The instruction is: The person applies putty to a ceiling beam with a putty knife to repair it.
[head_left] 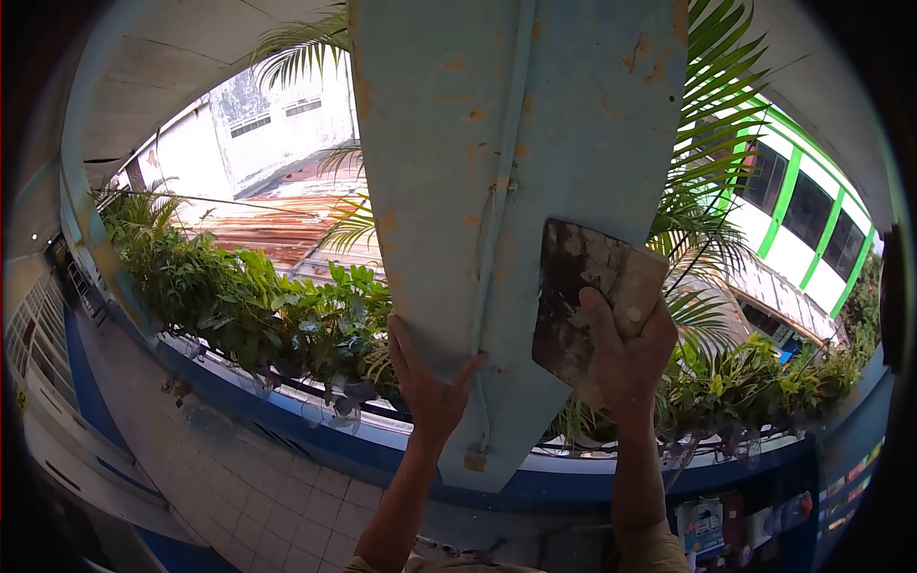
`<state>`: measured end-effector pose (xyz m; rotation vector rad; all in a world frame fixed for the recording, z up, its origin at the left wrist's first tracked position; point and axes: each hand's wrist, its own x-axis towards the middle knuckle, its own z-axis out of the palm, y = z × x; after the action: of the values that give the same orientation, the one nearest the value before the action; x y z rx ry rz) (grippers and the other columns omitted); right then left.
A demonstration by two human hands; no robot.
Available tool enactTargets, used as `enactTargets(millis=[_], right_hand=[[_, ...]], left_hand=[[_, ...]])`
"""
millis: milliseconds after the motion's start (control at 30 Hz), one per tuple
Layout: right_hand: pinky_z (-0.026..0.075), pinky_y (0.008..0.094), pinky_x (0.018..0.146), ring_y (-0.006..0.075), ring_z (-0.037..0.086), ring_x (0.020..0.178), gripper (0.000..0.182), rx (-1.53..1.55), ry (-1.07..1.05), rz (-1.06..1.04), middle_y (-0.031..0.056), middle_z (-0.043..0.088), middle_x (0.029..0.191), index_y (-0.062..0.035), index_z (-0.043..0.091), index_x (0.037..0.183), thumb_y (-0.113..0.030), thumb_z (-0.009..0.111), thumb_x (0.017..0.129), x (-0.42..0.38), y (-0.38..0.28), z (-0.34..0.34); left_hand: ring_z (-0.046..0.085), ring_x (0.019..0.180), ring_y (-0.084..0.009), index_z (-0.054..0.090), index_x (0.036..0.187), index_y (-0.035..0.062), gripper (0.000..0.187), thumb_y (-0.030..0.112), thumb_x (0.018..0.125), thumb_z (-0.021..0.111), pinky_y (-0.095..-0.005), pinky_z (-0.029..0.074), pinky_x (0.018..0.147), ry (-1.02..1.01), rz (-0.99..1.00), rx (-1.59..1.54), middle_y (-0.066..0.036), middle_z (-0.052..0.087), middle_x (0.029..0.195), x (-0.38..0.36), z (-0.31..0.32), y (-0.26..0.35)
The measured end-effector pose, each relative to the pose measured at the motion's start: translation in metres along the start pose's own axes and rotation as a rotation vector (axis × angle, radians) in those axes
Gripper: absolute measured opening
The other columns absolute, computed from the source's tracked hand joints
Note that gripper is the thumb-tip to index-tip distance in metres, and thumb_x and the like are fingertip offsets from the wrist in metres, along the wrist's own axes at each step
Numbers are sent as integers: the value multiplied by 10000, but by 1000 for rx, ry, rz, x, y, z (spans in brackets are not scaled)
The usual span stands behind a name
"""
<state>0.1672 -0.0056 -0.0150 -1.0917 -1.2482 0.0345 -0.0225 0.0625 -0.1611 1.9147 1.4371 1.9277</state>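
Observation:
A pale blue-grey pillar (430,124) with patches of orange-brown filler rises straight in front of me. A thin pipe (489,277), painted the same colour, runs down its face. My left hand (430,387) lies low against the pillar's left side, fingers apart, its thumb tip at the pipe. In my right hand (635,358) is a flat, four-cornered plate (573,277), blotched dark brown on one side and beige on the other. My thumb presses across its near face, while the other fingers are hidden behind it. The plate overlaps the pillar's lower right edge.
Planters of green leaves (248,306) line a blue-and-white ledge (239,382) on both sides of the pillar. Below lies a tiled floor (267,497). Posters (707,525) show at the lower right. Beyond are a rusty roof (258,229) and a green-and-white building (793,201).

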Motion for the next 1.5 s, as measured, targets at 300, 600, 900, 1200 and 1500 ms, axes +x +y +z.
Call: enactTargets(millis=[300, 600, 900, 1200, 1500], right_hand=[[559, 316, 697, 170, 725, 776, 284, 39, -45, -75, 136, 740, 872, 50, 649, 1083, -87, 761, 861, 5, -4, 5], [563, 330, 718, 190, 735, 799, 278, 19, -6, -22, 145, 743, 885, 45, 660, 1070, -91, 773, 855, -10, 10, -12], [561, 333, 728, 205, 740, 795, 292, -58, -44, -29, 147, 744, 890, 52, 656, 1075, -86, 777, 848, -21, 24, -22], [560, 346, 706, 225, 741, 802, 299, 1, -66, 21, 164, 736, 886, 62, 642, 1083, -90, 763, 855, -19, 18, -15], [553, 343, 688, 218, 734, 753, 268, -3, -58, -3, 169, 729, 836, 48, 650, 1062, -108, 751, 870, -16, 14, 3]], left_hand=[[350, 1398, -467, 108, 1580, -26, 1191, 328, 753, 888, -531, 367, 1112, -1, 7, -5, -312, 218, 1552, 2, -1, 5], [372, 1381, -471, 117, 1581, -26, 1177, 281, 751, 893, -522, 389, 1091, 4, 20, 6, -316, 235, 1544, 1, 0, 5], [388, 1375, -451, 131, 1573, -45, 1158, 284, 762, 889, -504, 396, 1088, 16, 37, 0, -318, 257, 1532, -1, -1, 8], [379, 1377, -454, 139, 1572, -40, 1178, 340, 749, 892, -523, 393, 1081, 30, 33, 7, -315, 265, 1525, 0, 0, 6], [378, 1374, -458, 147, 1568, -43, 1185, 383, 746, 885, -526, 401, 1079, 35, 54, 21, -323, 266, 1520, 6, 0, 4]])
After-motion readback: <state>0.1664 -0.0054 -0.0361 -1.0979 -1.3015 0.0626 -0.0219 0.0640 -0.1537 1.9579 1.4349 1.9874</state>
